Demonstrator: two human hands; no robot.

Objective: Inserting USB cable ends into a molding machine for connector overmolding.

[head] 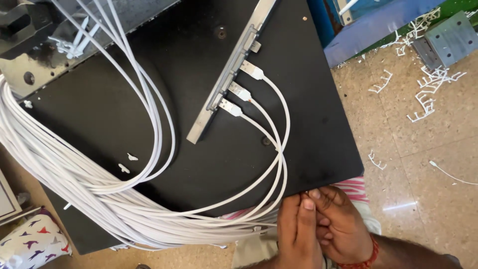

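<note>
Both hands at the bottom right, left hand (pixel 297 234) and right hand (pixel 338 224), pinched closed on the white cables (pixel 277 169) running off the black table (pixel 149 99) edge.

Black table (pixel 149 99) bears white cables (pixel 74 174), metal strip (pixel 226 74).

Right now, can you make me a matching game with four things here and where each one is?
Things:
1. plugs
2. cable bundle
3. plastic scraps
4. hands

Places:
A. scattered on the floor at the right
B. at the near edge of the black board
C. stuck into the metal strip
D. draped over the board's left side

Pairs: 1-C, 2-D, 3-A, 4-B
</note>
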